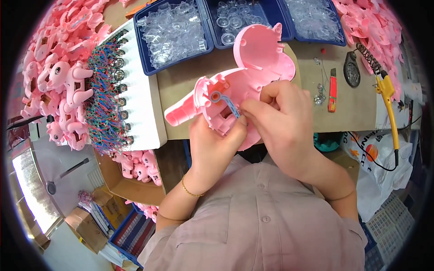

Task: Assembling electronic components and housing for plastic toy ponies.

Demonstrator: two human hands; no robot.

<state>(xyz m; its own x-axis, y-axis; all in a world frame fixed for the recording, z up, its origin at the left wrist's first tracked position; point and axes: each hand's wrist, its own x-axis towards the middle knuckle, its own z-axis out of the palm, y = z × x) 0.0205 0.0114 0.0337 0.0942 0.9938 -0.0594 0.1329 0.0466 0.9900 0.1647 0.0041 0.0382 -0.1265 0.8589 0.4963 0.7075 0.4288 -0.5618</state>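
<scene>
A hollow pink plastic toy shell (264, 67), its inner side facing up, is held over the near edge of the table. My left hand (210, 147) is closed round its lower edge. The left thumb presses by the lower end of a grey-blue plastic lever (229, 105), whose ring end sits on an orange part (220, 86) inside the shell. Above the shell's hollow, my right hand (287, 119) is closed in a pinch beside the lever. Whatever lies between its fingertips is hidden.
Blue bins (174, 36) of clear plastic parts stand at the back. On the left, wired round parts (106, 97) line a white foam block (144, 108), beside piled pink toy bodies (68, 83). A red cutter (332, 92) and yellow soldering iron (385, 88) lie right.
</scene>
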